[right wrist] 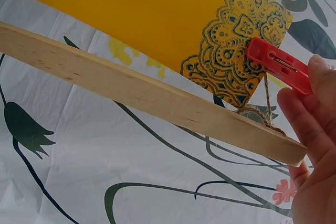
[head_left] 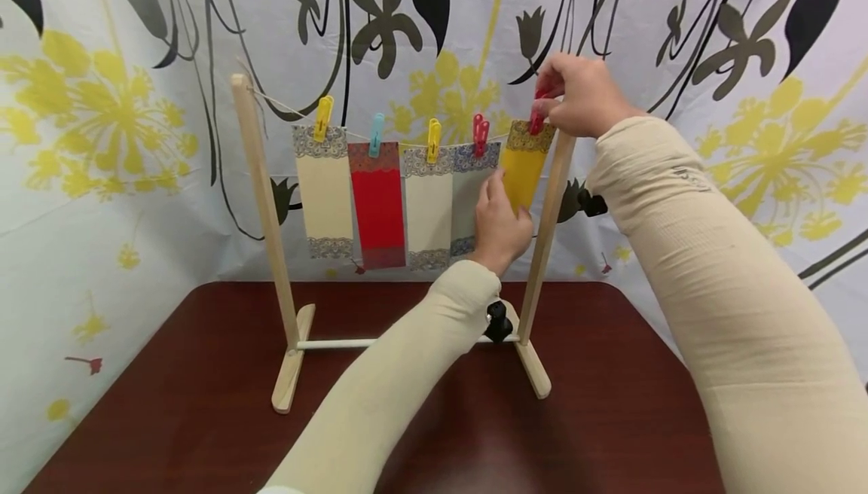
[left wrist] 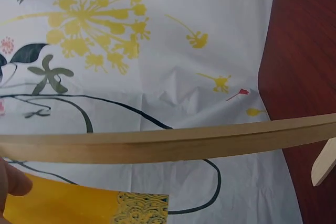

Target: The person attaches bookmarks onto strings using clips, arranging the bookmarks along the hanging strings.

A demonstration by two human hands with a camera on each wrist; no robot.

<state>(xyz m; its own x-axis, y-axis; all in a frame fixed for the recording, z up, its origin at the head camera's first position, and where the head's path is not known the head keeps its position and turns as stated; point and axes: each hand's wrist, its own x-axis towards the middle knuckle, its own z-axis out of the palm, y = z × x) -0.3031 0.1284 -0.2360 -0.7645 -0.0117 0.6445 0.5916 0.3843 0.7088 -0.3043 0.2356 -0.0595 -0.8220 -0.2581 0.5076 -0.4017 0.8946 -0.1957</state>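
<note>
At the right end of a string, a yellow paper card point(head_left: 524, 170) with a dark lace-patterned band hangs a little tilted. My right hand point(head_left: 579, 95) pinches a red clothespin point(right wrist: 281, 65), whose jaws sit over the card's patterned edge at the twine point(right wrist: 266, 95). Lower down, my left hand point(head_left: 503, 224) holds the yellow card near its bottom part, which the hand partly hides. In the left wrist view one fingertip point(left wrist: 17, 181) lies over the card. Beside it on the line hangs a grey-blue card point(head_left: 468, 185) under a pinkish-red clothespin point(head_left: 481, 135).
A wooden stand has a left post point(head_left: 266, 215), a right post point(head_left: 546, 245) and a white lower bar point(head_left: 335, 344). Cream point(head_left: 327, 196), red point(head_left: 377, 208) and off-white point(head_left: 427, 204) cards hang farther left. The stand is on a dark red-brown table point(head_left: 203, 373) before a floral curtain point(head_left: 224, 12).
</note>
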